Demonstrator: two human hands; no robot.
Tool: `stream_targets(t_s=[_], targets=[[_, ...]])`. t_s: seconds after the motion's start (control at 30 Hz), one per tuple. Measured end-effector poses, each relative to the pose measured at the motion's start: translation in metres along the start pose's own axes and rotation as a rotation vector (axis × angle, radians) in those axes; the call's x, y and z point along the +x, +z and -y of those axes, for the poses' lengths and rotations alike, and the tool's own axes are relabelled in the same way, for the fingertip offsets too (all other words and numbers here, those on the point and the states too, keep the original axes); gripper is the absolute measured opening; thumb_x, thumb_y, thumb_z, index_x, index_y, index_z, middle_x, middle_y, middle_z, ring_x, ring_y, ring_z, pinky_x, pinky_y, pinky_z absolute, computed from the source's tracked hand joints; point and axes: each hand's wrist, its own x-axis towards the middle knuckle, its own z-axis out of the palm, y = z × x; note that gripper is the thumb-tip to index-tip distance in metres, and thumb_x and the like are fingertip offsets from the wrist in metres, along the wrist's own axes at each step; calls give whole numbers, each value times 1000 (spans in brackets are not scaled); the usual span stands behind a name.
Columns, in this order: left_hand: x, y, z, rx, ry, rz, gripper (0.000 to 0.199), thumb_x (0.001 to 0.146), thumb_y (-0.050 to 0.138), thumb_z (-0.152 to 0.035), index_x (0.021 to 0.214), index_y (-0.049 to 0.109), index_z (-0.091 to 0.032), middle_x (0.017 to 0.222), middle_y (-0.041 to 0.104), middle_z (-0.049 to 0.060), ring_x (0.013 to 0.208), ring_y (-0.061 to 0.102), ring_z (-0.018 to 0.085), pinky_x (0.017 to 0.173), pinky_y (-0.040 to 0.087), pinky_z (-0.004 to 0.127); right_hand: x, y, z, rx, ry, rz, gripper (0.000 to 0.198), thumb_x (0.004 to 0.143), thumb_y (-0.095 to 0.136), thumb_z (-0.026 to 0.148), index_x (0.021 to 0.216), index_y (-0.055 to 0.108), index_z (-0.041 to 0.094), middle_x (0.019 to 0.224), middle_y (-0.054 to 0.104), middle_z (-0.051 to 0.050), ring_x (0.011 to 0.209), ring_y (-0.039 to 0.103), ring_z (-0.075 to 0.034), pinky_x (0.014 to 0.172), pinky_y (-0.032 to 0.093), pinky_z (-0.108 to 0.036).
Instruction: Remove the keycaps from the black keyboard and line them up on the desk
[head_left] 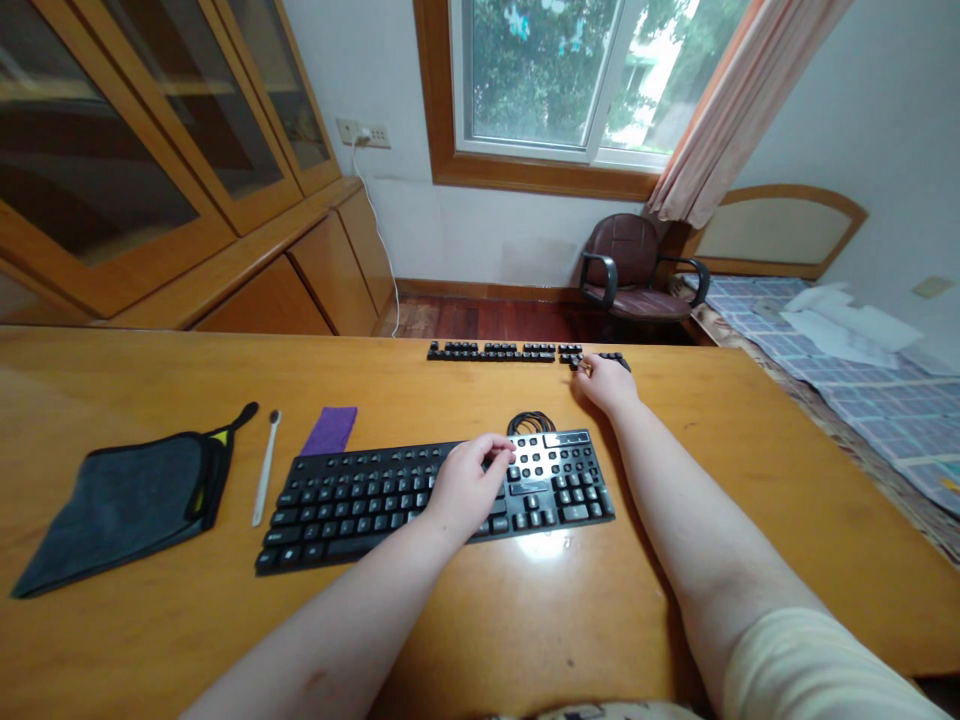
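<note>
Head view, items as we list them. One black keyboard, lying at a slight slant on the wooden table; most of its front keys are in place, while a patch at its upper right shows bare key posts on a glossy plate. One set of loose black keycaps, laid out in rows near the table's far edge, well apart from the keyboard.

One left hand, over the right half of the keyboard; we see its fingers bent, thumb and forefinger tips close together beside the bare posts, but cannot tell whether anything is pinched there. One right hand, arm outstretched, fingertips curled down at the right part of the keycap rows; we cannot tell whether it grips one.

One black cable, coiled just behind the keyboard. One purple cloth, at the keyboard's far left corner. One white-handled brush, left of the keyboard, its dark head pointing away from us. One dark grey cloth, folded, edged in black, farthest left. Beyond the table, one brown armchair below a window.
</note>
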Motion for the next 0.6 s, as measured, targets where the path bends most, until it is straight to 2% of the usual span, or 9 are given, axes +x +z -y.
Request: stream_targets(t_s=[0.33,0.5,0.6], targets=[[0,0,0,5,5,-5,15,83,50,-26,85,64,-22,87,69,1,85,64,18,79,47,30,0,1,0,-16,-33,46,33,85,39,38,97,65,22,96,68,-8,87,60,-23,71,43,-28],[0,0,0,0,-1,-3,16,83,49,-26,86,64,-21,87,69,2,86,63,19,79,48,30,1,-2,-5,15,42,8,32,85,39,33,101,64,22,97,67,-9,91,60,-23,73,43,-29],[0,0,0,2,-1,-5,16,83,49,-26,86,64,-21,87,69,2,85,64,19,79,48,30,2,-3,-6,40,79,-14,35,85,40,32,112,60,23,101,67,-9,93,60,-24,76,44,-31]])
